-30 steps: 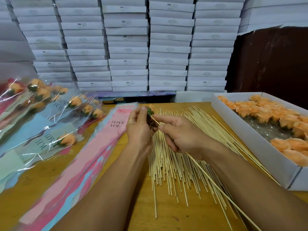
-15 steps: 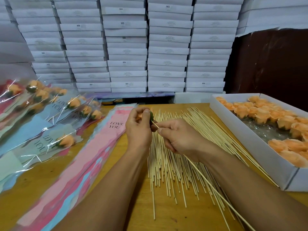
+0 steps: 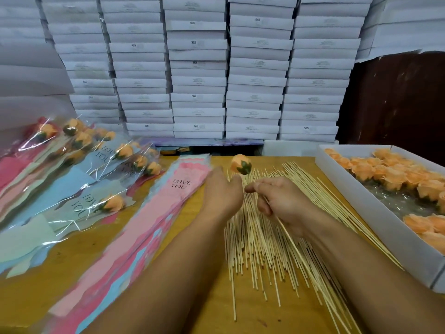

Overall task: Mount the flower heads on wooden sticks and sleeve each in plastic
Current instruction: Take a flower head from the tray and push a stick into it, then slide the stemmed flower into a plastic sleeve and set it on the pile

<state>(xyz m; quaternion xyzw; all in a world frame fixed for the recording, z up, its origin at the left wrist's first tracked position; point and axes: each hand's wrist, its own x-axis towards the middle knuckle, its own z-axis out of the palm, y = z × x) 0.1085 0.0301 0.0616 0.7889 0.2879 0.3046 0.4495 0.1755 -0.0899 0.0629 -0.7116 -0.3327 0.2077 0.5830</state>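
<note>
— While the counter (image 3: 149,307) carries a fan of loose sticks (image 3: 260,249) and a stack of empty sleeves (image 3: 134,237), where's the one being worked?

— Right hand (image 3: 284,203) pinches a stick (image 3: 289,239) with a flower head (image 3: 240,164) mounted on its far tip, raised above the pile. Left hand (image 3: 222,194) is relaxed and holds nothing, beside the sleeves.

— Advice?

— Lift one sleeve only, open its mouth, feed the bare end through first.

A single wide-angle head-worn view looks forward and down from close above the yellow wooden tabletop (image 3: 252,317), both forearms reaching in from the bottom edge. It faces a wall of stacked white cardboard boxes (image 3: 197,68) just beyond the table's far edge.
</note>
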